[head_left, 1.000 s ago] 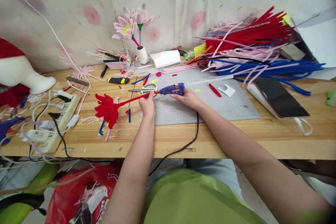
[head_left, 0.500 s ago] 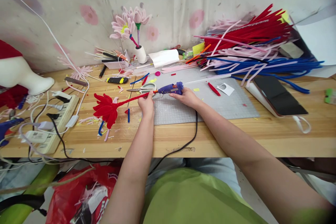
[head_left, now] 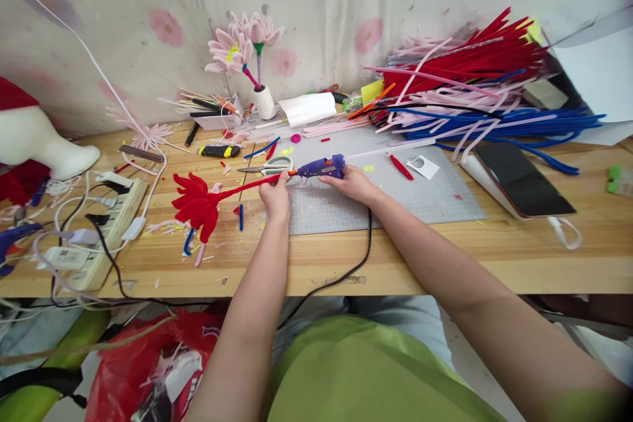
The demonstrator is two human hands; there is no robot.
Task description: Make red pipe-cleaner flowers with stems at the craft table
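Note:
My left hand [head_left: 276,200] pinches the stem of a red pipe-cleaner flower [head_left: 196,205], whose bloom lies to the left on the wooden table [head_left: 494,257]. My right hand [head_left: 352,184] grips a purple glue gun [head_left: 323,167] lying sideways, its orange nozzle touching the stem end by my left fingers. The gun's black cord [head_left: 368,241] runs off the table's front edge. White-handled scissors [head_left: 271,167] lie just behind my left hand. Both hands work over the left edge of a grey cutting mat [head_left: 430,201].
A heap of red, pink and blue pipe cleaners [head_left: 475,89] fills the back right. A phone [head_left: 524,178] lies right of the mat. A power strip [head_left: 106,224] with cables sits at the left. A small vase of pink flowers [head_left: 247,56] stands at the back.
The hands, glue gun and red flower keep almost the same pose; the view has shifted slightly, and the flower sits a touch further left.

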